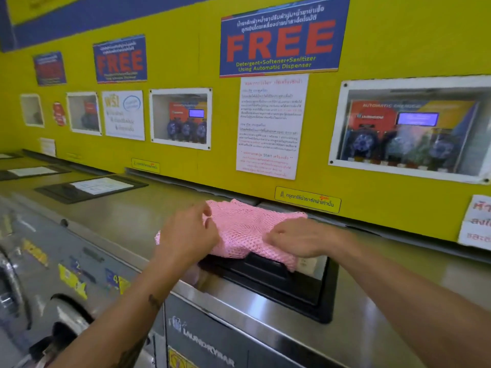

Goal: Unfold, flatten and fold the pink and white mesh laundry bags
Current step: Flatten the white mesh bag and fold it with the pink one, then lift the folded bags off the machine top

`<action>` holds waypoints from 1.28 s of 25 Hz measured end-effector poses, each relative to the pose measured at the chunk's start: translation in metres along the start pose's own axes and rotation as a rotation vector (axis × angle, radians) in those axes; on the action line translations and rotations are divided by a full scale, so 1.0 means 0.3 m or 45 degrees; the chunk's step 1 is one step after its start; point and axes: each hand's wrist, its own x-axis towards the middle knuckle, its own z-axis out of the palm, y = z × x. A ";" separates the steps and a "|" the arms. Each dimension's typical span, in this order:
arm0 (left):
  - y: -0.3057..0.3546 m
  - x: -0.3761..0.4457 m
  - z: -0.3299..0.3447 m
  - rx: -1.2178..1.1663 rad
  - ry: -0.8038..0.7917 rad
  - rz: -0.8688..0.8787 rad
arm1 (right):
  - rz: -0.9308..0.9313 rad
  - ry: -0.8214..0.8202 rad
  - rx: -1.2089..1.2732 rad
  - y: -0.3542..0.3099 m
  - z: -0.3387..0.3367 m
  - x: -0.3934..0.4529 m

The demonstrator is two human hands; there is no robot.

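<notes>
A pink mesh laundry bag (245,229) lies crumpled on top of a steel washing machine, draped partly over a black lid panel (268,274). My left hand (190,235) pinches the bag's left side, with a thin white string showing at the fingertips. My right hand (297,239) is closed on the mesh at the bag's right side. Part of the bag's left end pokes out from behind my left hand. No white bag is in view.
The steel machine top (127,216) runs leftward with more black lid panels (90,187) bearing white sheets. A yellow wall (212,168) with posters and dispenser windows stands right behind the bag. The machine's front and round door (16,288) drop away at lower left.
</notes>
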 end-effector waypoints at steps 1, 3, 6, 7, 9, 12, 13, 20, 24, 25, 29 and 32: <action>0.004 -0.039 -0.022 0.040 -0.037 -0.149 | 0.003 0.116 0.020 0.014 -0.041 0.026; 0.018 -0.084 -0.022 0.095 -0.338 -0.361 | 0.049 0.286 0.153 0.062 -0.098 0.125; 0.032 -0.050 0.025 -0.083 -0.409 -0.533 | 0.148 0.154 0.282 0.111 -0.067 0.289; 0.036 -0.028 0.041 -0.092 -0.416 -0.545 | 0.179 0.107 0.277 0.113 -0.026 0.337; 0.053 0.001 0.059 -0.108 -0.407 -0.558 | 0.182 0.087 0.249 0.101 0.029 0.404; 0.065 -0.008 0.083 -0.408 -0.201 -0.620 | 0.195 0.143 0.295 0.093 0.049 0.411; 0.064 -0.008 0.084 -0.508 -0.120 -0.625 | 0.200 0.144 0.308 0.093 0.036 0.393; 0.133 -0.014 -0.032 -0.981 0.153 -0.400 | 0.176 0.329 0.701 0.061 -0.129 0.127; 0.087 -0.099 -0.171 -1.059 0.136 -0.349 | 0.137 0.389 0.848 -0.041 -0.151 -0.124; 0.059 -0.152 -0.210 -1.072 0.113 -0.336 | 0.124 0.407 0.878 -0.091 -0.121 -0.193; -0.127 -0.470 -0.321 -1.075 0.087 -0.253 | 0.075 0.572 0.903 -0.345 0.121 -0.468; -0.367 -0.799 -0.366 -1.092 0.123 -0.217 | 0.005 0.702 0.890 -0.574 0.407 -0.651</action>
